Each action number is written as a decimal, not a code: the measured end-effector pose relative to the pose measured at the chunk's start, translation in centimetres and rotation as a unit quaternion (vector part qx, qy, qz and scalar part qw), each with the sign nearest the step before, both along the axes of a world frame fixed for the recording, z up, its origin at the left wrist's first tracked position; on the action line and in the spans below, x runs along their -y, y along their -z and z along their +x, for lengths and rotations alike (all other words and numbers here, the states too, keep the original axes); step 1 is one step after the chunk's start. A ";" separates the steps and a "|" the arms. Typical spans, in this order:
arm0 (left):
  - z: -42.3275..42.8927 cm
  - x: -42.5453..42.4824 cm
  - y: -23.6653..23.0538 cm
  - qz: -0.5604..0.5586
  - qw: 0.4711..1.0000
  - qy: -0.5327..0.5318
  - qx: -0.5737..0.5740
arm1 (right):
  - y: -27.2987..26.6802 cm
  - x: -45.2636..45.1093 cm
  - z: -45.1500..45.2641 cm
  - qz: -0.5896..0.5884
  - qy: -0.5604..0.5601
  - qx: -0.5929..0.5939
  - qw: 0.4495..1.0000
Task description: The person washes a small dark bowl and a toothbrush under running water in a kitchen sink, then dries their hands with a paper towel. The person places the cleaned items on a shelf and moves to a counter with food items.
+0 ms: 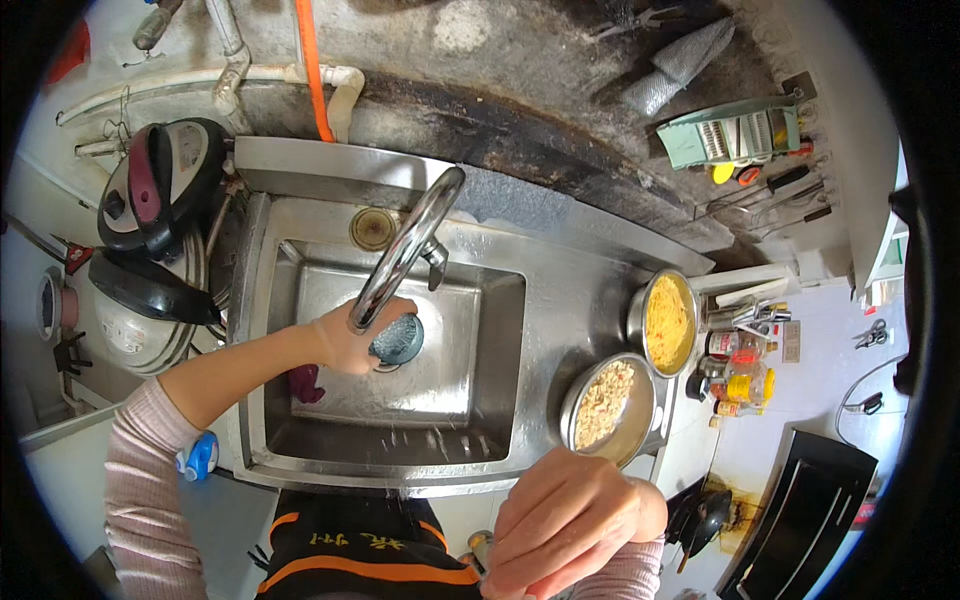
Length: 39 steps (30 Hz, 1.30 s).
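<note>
My left hand (pixel 349 341) reaches into the stainless steel sink (pixel 450 345). Its fingers are wrapped around a small dark round cup (pixel 397 339), where bubbly water shows inside. Above that hand arches a chrome faucet (pixel 409 247), partly covering it. My right hand (pixel 570 510) is raised close to the camera, in front of the sink's edge near the bowls. The fingers point down and bunch together; the fingertips are hidden, so whether they pinch anything is unclear. A maroon cloth (pixel 306 384) lies at the sink's left side.
On the counter stand a metal bowl of yellow shreds (pixel 667 322) and a metal bowl of pale chopped food (pixel 607 405). Condiment bottles (pixel 742 367) line the right side. Cookers (pixel 161 187) crowd the left. A small round jar (pixel 372 229) sits behind the basin.
</note>
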<state>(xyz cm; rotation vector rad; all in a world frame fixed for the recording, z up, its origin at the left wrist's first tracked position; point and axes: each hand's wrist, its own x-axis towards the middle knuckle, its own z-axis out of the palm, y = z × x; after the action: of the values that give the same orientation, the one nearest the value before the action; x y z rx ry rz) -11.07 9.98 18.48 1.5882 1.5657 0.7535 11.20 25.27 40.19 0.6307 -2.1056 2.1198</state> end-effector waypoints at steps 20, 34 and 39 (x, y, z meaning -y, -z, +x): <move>-0.4 1.9 0.5 0.038 0.998 -0.016 0.038 | 3.1 1.6 -4.6 -0.132 -0.133 0.045 0.981; -0.8 5.6 0.6 0.032 0.994 -0.109 0.005 | 3.2 1.1 -3.8 -0.183 -0.165 -0.023 0.969; -0.6 7.3 -0.5 -0.021 0.983 -0.150 0.103 | 3.0 2.0 -4.0 -0.207 -0.184 -0.015 0.961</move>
<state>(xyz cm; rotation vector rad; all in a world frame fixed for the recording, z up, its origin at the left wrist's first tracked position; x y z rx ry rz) -11.63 2.73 19.03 1.2133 1.6731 1.0072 7.16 23.30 37.22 1.0459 -1.5386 2.6101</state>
